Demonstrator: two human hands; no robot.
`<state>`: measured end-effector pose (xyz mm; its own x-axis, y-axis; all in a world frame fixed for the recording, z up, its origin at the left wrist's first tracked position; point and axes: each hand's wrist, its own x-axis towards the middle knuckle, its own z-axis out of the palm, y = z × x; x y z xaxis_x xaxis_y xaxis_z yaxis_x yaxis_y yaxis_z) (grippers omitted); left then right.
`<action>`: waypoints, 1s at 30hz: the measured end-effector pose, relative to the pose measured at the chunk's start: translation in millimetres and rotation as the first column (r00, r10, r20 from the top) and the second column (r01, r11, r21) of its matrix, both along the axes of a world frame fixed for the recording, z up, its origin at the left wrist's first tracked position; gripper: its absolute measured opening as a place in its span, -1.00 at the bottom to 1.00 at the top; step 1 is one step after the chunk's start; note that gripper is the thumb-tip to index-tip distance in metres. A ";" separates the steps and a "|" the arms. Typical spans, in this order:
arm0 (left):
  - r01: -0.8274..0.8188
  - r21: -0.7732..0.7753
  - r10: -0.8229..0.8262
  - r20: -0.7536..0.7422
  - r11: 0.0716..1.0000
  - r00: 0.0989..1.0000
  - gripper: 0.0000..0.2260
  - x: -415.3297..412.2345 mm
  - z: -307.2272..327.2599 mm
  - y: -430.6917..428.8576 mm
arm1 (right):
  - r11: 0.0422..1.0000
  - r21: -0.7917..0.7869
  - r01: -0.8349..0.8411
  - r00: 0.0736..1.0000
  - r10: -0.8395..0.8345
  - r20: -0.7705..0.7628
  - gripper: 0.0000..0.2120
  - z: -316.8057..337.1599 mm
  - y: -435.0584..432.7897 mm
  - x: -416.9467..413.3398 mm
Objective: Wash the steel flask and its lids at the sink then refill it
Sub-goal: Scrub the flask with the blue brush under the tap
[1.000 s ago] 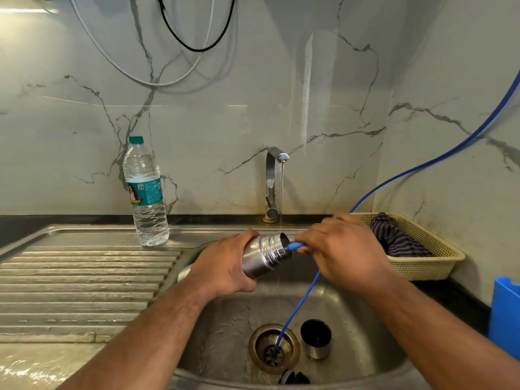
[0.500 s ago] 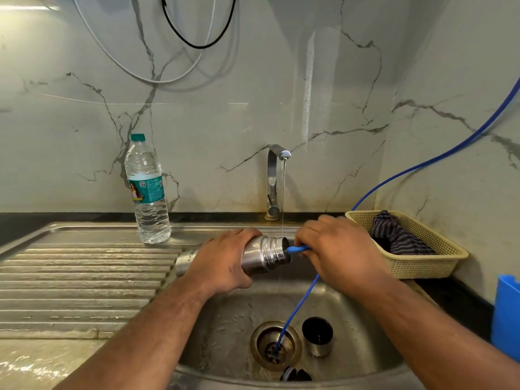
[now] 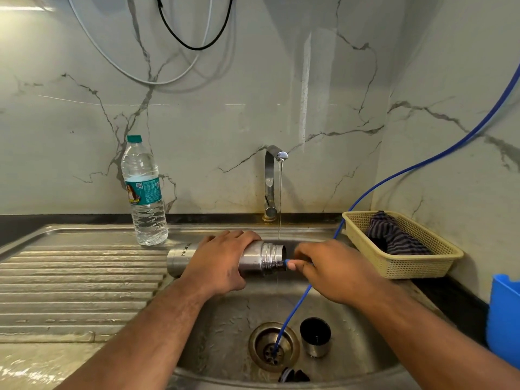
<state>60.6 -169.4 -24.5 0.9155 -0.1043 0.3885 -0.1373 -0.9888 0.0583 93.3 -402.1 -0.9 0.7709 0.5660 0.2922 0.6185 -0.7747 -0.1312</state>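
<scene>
1. The left hand [image 3: 222, 263] is wrapped around the middle of the steel flask [image 3: 253, 258], fingers curled over the top and thumb below, holding it on its side above the sink basin [image 3: 225, 333].
2. The flask lies roughly level, its base pointing left over the edge of the ribbed drainboard [image 3: 78, 280] and its open, threaded mouth pointing right.
3. The right hand [image 3: 334, 270] is closed in a pinch on the blue hose [image 3: 295, 308], holding its end right at the flask's mouth; whether the tip sits inside the opening I cannot tell.
4. From that hand the hose drops into the drain [image 3: 274, 346]; another stretch of it runs up past the basket and off the upper right edge.
5. The tap [image 3: 271, 181] stands at the back of the sink, and a thin stream of water [image 3: 280, 198] falls from its spout, passing just at the flask's mouth.
6. A steel cup lid [image 3: 315, 336] stands upright on the basin floor, just right of the drain, its dark inside facing up.
7. A dark lid piece [image 3: 294, 375] lies at the near edge of the basin, partly hidden by the rim.
8. A plastic water bottle [image 3: 144, 192] with a teal cap stands upright on the back of the drainboard, left of the tap.
9. A yellow basket [image 3: 408, 263] sits on the counter [image 3: 439, 288] right of the sink, with a striped cloth [image 3: 394, 235] in it.
10. A blue container [image 3: 505, 316] shows at the right edge.
</scene>
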 end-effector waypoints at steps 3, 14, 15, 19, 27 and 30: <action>-0.008 -0.079 0.008 -0.009 0.997 1.000 -0.27 0.0 -0.9 0.0 | 0.999 -0.026 -0.032 0.962 0.038 0.271 -0.79 8.1 4.3 -7.8; 0.141 -0.118 -0.136 0.045 0.983 0.990 -0.23 -0.7 1.2 -16.8 | 0.995 0.076 0.061 0.903 -0.087 0.421 -0.78 9.2 -9.6 7.1; 0.142 -0.077 -0.136 0.077 0.987 0.988 -0.23 -0.1 1.5 -18.7 | 0.993 0.070 0.100 0.957 -0.116 0.267 -0.71 7.8 -13.0 12.0; 0.065 -0.002 -0.064 0.139 0.998 0.988 -0.23 0.0 1.8 -21.8 | 0.983 0.183 0.011 0.997 0.004 -0.080 -0.65 -1.7 -19.0 22.2; -0.037 -0.112 0.052 0.132 0.993 0.990 -0.23 -1.7 9.9 -0.6 | 0.997 0.019 -0.072 0.926 0.060 0.373 -0.73 29.7 -50.6 26.4; -0.058 -0.083 0.070 0.158 0.995 0.985 -0.22 -2.7 15.1 -1.2 | 0.992 0.105 -0.071 0.890 0.015 0.455 -0.70 30.9 -67.3 36.1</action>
